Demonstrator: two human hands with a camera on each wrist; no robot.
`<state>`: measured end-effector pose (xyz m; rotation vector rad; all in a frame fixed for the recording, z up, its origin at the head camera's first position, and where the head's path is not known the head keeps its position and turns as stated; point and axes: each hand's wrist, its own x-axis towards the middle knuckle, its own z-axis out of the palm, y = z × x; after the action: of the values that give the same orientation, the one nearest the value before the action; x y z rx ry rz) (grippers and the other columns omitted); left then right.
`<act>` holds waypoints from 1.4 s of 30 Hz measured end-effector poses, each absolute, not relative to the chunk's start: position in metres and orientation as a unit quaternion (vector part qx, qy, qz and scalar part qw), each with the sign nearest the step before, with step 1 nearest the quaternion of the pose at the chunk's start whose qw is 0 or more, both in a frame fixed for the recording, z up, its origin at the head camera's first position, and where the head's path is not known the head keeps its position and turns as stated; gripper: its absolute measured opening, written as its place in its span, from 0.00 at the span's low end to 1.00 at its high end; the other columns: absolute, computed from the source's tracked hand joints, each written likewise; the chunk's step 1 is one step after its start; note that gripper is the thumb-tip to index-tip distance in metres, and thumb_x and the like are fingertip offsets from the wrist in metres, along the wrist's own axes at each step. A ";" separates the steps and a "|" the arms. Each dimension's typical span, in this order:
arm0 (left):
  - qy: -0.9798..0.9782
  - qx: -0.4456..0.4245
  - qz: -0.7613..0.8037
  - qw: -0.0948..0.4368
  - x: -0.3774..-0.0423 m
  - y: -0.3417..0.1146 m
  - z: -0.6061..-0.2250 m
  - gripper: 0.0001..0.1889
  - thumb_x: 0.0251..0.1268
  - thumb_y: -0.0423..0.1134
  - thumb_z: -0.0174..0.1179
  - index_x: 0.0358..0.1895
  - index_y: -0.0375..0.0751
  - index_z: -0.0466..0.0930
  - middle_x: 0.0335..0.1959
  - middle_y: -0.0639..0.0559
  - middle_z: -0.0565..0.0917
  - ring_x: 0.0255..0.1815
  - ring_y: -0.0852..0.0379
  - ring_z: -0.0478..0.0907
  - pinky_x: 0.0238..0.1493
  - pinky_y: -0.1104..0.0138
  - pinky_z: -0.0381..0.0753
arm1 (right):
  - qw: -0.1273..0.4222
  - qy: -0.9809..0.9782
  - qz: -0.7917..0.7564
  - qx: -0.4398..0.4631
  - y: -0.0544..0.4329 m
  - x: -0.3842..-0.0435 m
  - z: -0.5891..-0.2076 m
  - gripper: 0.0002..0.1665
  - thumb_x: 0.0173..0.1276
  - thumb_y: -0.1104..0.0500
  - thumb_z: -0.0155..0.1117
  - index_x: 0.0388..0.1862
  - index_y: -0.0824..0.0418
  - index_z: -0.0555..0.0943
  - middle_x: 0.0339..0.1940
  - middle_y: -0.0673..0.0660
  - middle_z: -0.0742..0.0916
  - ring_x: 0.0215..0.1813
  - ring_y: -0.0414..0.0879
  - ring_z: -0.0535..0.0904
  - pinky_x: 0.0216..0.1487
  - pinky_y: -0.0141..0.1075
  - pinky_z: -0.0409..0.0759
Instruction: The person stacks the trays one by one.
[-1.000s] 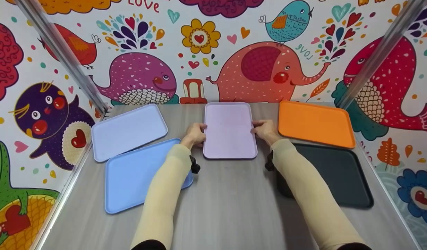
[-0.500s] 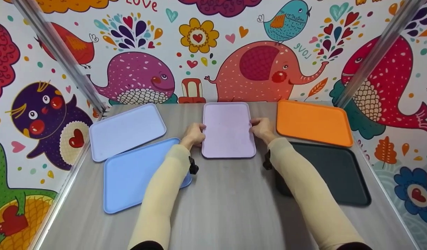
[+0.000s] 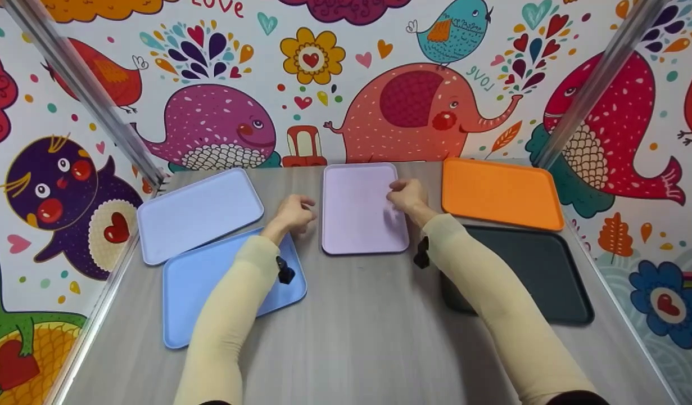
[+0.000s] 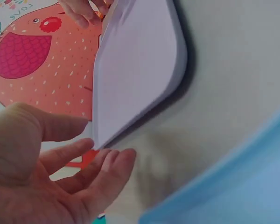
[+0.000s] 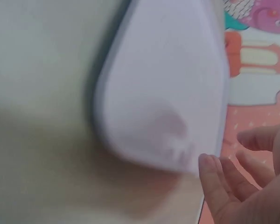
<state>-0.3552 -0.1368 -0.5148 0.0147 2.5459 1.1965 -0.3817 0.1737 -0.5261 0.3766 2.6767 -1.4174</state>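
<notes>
A pale purple tray [image 3: 360, 219] lies upright in the middle of the table's far part, its short side towards the wall. Just left of it hovers my left hand [image 3: 294, 214], apart from its edge, over the gap beside the blue tray [image 3: 289, 281]. In the left wrist view the left hand [image 4: 70, 168] has loosely bent fingers with nothing between them. Over the tray's right rim is my right hand [image 3: 410, 198], casting a shadow on the tray. The right wrist view shows the right hand [image 5: 252, 182] holding nothing, thumb and fingers spread; whether a fingertip touches the rim I cannot tell.
A lavender-blue tray [image 3: 202, 211] lies behind the blue one on the left. On the right an orange tray [image 3: 500, 194] sits behind a black tray [image 3: 542, 270], partly under my right forearm. A cartoon-printed wall [image 3: 360, 42] closes off the table's far edge.
Both hands have let go of the pale purple tray. The left hand has moved left, away from it; the right hand has lifted above its right rim. The head view has shifted slightly.
</notes>
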 end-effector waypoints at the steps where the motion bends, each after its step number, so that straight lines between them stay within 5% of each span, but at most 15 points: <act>1: 0.896 0.011 0.415 0.159 -0.355 -0.140 -0.513 0.27 0.77 0.33 0.63 0.77 0.32 0.79 0.69 0.31 0.86 0.45 0.41 0.91 0.50 0.55 0.95 | 0.048 0.867 -0.480 0.122 0.171 -0.382 -0.524 0.25 0.74 0.61 0.71 0.69 0.63 0.88 0.63 0.64 0.92 0.47 0.51 0.89 0.58 0.45 0.94; 6: 0.894 0.014 0.416 0.168 -0.348 -0.158 -0.504 0.27 0.80 0.37 0.63 0.77 0.31 0.78 0.72 0.28 0.84 0.65 0.33 0.89 0.60 0.52 0.95 | 0.083 0.826 -0.546 0.115 0.157 -0.381 -0.516 0.30 0.73 0.65 0.72 0.73 0.68 0.84 0.61 0.67 0.90 0.57 0.58 0.91 0.63 0.52 0.93; 10: 0.888 0.004 0.426 0.173 -0.339 -0.178 -0.500 0.27 0.82 0.38 0.63 0.77 0.29 0.77 0.73 0.26 0.82 0.70 0.32 0.85 0.58 0.54 0.96 | 0.118 0.804 -0.574 0.104 0.144 -0.378 -0.512 0.34 0.73 0.65 0.72 0.77 0.69 0.79 0.63 0.67 0.88 0.67 0.63 0.89 0.62 0.50 0.94; 20: 0.882 -0.034 0.440 0.165 -0.315 -0.237 -0.494 0.28 0.83 0.42 0.64 0.76 0.27 0.78 0.68 0.27 0.83 0.70 0.32 0.84 0.47 0.63 0.96 | 0.173 0.761 -0.620 0.086 0.109 -0.360 -0.499 0.35 0.73 0.65 0.76 0.76 0.65 0.77 0.66 0.67 0.86 0.71 0.67 0.87 0.56 0.49 0.96; 27: 0.878 -0.066 0.439 0.177 -0.297 -0.282 -0.490 0.29 0.84 0.45 0.63 0.76 0.27 0.77 0.68 0.30 0.83 0.66 0.38 0.84 0.49 0.61 0.97 | 0.217 0.740 -0.634 0.061 0.082 -0.351 -0.502 0.36 0.74 0.65 0.76 0.78 0.67 0.75 0.68 0.69 0.88 0.73 0.68 0.86 0.64 0.55 0.93; 34: 0.870 -0.100 0.434 0.213 -0.276 -0.340 -0.483 0.33 0.84 0.49 0.64 0.76 0.24 0.73 0.66 0.34 0.84 0.62 0.44 0.86 0.51 0.59 0.96 | 0.250 0.735 -0.630 0.030 0.047 -0.339 -0.506 0.37 0.73 0.64 0.77 0.77 0.69 0.76 0.57 0.63 0.89 0.70 0.66 0.87 0.64 0.56 0.93; 42: 0.866 -0.122 0.427 0.229 -0.255 -0.384 -0.490 0.34 0.82 0.50 0.67 0.72 0.20 0.77 0.68 0.26 0.84 0.64 0.38 0.87 0.57 0.53 0.96 | 0.272 0.726 -0.632 0.012 0.013 -0.324 -0.510 0.37 0.70 0.67 0.80 0.76 0.69 0.77 0.56 0.64 0.90 0.71 0.68 0.86 0.69 0.60 0.90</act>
<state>-0.2545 -0.3840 -0.4898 -0.3353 2.3830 1.1760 -0.3236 0.0130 -0.5095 0.0317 1.9541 -1.7005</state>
